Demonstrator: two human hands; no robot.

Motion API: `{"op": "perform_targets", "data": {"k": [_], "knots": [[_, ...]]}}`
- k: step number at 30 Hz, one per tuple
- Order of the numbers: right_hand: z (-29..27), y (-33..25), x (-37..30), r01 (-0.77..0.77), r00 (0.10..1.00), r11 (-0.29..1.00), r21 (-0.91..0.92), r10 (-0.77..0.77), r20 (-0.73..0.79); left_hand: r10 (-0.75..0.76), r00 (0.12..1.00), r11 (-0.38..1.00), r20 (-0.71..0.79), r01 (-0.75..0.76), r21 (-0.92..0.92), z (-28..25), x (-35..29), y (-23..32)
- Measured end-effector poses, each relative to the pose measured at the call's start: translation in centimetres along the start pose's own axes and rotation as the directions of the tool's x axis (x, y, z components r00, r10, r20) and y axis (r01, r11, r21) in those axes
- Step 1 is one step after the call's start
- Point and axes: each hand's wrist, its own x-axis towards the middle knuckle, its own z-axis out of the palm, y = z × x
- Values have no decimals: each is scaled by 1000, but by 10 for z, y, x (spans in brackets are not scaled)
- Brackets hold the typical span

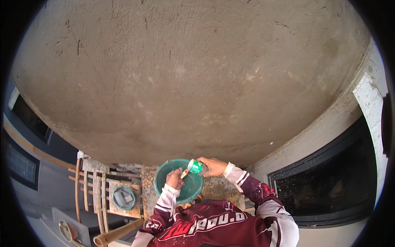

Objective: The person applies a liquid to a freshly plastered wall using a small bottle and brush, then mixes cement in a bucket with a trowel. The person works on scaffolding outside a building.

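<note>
My right hand [212, 166] is closed round a small green can [195, 166], tilted over the green basin [159, 178] with its open end toward my left hand. My left hand [174, 179] is closed above the same basin, its fingers curled. Between the left fingers and the can's mouth sits a small pale piece with a red mark [184, 174]. It appears to be in the left fingers, but its kind is too small to tell. The basin stands close to the wall, just ahead of my body. My sleeves hide part of its near side.
A plastered wall [197, 82] rises ahead. To the left are wooden slats [98, 197], a smaller round tub [124, 197] with grey pieces in it, and a bamboo pole [117, 233]. A dark-framed window [329, 177] is on the right.
</note>
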Motion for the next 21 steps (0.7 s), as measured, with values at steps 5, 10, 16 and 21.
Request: {"op": "perform_targets", "data": {"k": [5,10,16,21], "knots": [[133,14,77,-6,981,861,-509,103,162,12,1000,999,0,-12,35,-3,-27,23],[180,36,112,129,981,725,-677,6,194,52,998,994,-32,-49,95,-3,-39,36],[216,55,132,112,988,640,-760,12,155,85,992,984,-96,-69,167,5,-35,37],[244,70,135,173,984,729,-663,-97,151,97,990,981,-107,-77,180,1,-29,29]]}}
